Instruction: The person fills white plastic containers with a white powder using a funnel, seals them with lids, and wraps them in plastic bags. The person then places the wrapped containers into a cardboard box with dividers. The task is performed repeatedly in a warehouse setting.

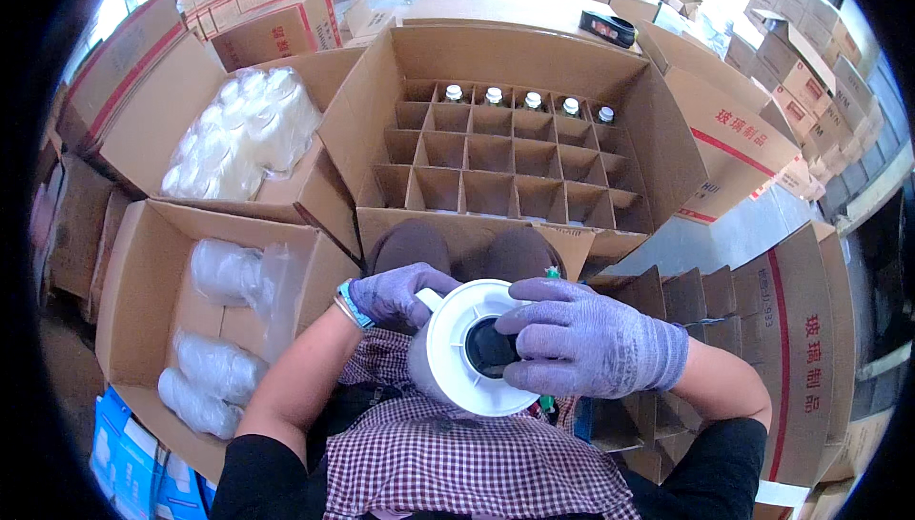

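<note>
Both my hands wear purple knit gloves. My right hand (593,337) is clasped over the front of a white plastic spool (456,367) held against my lap, fingers reaching into its dark centre hole. My left hand (393,292) holds the spool's far left edge, near a small white tab. Ahead stands an open cardboard box with a divider grid (505,163); several capped glass bottles (494,96) fill its back row, and the other cells show only cardboard.
Two open cartons on the left hold clear plastic bags of white caps (243,134) (214,329). A flap-open carton with empty dividers (696,301) sits at my right. Stacked printed cartons line the back and right. A black tape dispenser (608,27) rests on a box behind.
</note>
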Demonstrator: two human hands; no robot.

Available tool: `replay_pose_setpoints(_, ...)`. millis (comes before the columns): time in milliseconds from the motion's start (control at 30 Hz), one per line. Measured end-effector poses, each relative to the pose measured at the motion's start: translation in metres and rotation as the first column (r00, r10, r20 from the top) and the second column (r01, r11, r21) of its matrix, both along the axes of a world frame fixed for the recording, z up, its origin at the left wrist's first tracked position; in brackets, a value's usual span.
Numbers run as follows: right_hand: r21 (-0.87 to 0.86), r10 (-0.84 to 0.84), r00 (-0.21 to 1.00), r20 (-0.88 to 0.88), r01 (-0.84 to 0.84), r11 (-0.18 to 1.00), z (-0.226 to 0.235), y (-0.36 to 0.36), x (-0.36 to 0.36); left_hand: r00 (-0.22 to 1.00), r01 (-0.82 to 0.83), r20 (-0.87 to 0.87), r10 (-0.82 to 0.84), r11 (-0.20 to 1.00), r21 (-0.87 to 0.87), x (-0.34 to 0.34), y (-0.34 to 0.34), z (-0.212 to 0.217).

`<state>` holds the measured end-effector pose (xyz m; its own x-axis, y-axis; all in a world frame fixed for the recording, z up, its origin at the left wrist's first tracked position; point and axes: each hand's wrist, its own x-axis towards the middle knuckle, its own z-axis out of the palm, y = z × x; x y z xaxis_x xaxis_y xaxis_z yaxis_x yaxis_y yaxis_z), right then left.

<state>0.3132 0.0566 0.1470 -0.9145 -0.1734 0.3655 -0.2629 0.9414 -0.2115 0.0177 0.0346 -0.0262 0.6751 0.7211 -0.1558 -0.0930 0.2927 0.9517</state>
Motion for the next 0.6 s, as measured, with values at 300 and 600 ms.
replay_pose_setpoints(300, -0.234, -0.605, 0.745, 0.282, 0.665, 0.709, -0.044, 0.042, -0.01, 0.845, -0.477, -0.158, 0.512, 0.853, 0.213, 0.052, -0.088, 0.02)
replay_pose_setpoints(600, -0.755, -0.45, 0.725, 0.521, 0.638, 0.153, -0.012, 0.055, 0.002, 0.886, -0.39, -0.151, 0.439, 0.88, 0.27, 0.043, -0.087, 0.03)
